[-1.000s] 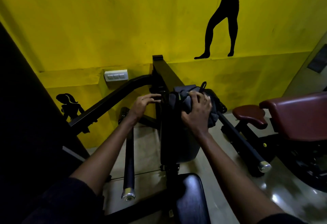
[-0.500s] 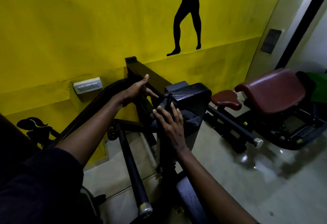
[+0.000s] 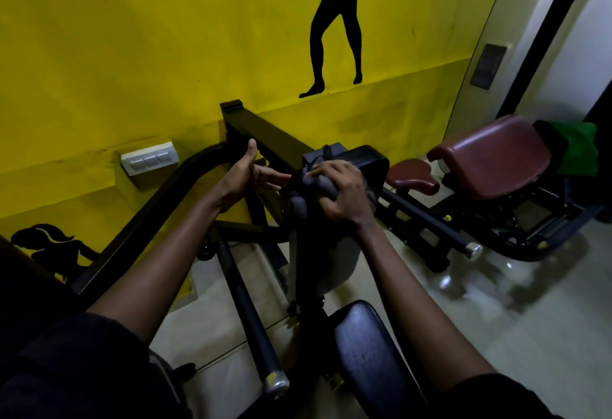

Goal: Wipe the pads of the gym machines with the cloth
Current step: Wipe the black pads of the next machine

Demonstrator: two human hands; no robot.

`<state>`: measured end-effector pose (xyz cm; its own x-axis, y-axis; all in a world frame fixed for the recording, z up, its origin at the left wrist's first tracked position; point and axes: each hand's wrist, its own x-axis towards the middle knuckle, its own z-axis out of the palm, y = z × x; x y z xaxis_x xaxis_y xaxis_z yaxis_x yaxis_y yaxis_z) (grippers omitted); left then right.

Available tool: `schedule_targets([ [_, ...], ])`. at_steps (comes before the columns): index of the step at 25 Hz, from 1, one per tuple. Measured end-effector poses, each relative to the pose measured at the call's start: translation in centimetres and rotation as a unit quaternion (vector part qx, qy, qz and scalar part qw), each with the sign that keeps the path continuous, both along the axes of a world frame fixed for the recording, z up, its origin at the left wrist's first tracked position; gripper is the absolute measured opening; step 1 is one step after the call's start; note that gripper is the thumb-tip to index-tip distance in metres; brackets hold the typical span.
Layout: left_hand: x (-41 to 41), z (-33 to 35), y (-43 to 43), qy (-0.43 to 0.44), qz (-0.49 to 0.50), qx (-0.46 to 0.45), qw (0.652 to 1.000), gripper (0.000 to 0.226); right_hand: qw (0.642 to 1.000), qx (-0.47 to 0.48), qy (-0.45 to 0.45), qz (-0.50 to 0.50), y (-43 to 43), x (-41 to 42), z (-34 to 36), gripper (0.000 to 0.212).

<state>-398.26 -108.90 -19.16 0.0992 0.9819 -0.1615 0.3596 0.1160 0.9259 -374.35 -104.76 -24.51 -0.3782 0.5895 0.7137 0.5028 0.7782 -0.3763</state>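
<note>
A black chest pad (image 3: 367, 162) stands upright on the machine in front of me, its near face paler (image 3: 326, 253). My right hand (image 3: 344, 193) grips a bunched dark grey cloth (image 3: 303, 196) against the pad's top edge. My left hand (image 3: 246, 172) is just left of the pad, thumb up and fingers straight, their tips reaching toward the cloth beside the black frame beam (image 3: 265, 134). The black seat pad (image 3: 367, 352) lies below, near me.
Two black handle bars with silver ends (image 3: 276, 382) (image 3: 472, 249) flank the machine. A second machine with maroon pads (image 3: 493, 157) stands at the right, a green cloth (image 3: 576, 147) on it. Yellow wall behind with a switch plate (image 3: 149, 158). Glossy floor to the right.
My right hand with the cloth has moved up from the pad's near face to its top edge and bunched the cloth. My left hand has come closer to the cloth.
</note>
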Motion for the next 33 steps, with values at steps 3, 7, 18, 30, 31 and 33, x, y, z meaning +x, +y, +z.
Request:
schedule_targets([
  [3, 0.7, -0.6, -1.0, 0.033, 0.017, 0.029, 0.999, 0.071, 0.988, -0.078, 0.099, -0.091, 3.3, 3.6, -0.2, 0.04],
  [7, 1.7, -0.5, -1.8, 0.046, 0.037, 0.058, 0.997, 0.053, 0.967, -0.142, 0.165, -0.132, 0.1, 1.8, -3.2, 0.067],
  [18, 1.4, -2.7, -2.9, 0.008, 0.046, 0.101, 0.994, 0.033, 0.983, 0.016, -0.178, -0.036, -7.0, -2.9, -13.5, 0.067],
  [30, 0.6, -6.2, -2.3, -0.063, 0.026, 0.151, 0.986, 0.029, 0.907, 0.06, -0.417, 0.005, -6.0, -3.3, -14.6, 0.046],
  [31, 0.8, -7.3, -2.6, -0.075, 0.038, 0.154, 0.985, 0.032, 0.906, 0.063, -0.418, 0.006, -5.9, -3.4, -14.8, 0.048],
  [33, 1.2, -9.4, -3.2, -0.105, 0.061, 0.134, 0.984, 0.037, 0.9, 0.035, -0.434, 0.034, -5.9, -3.7, -15.5, 0.047],
])
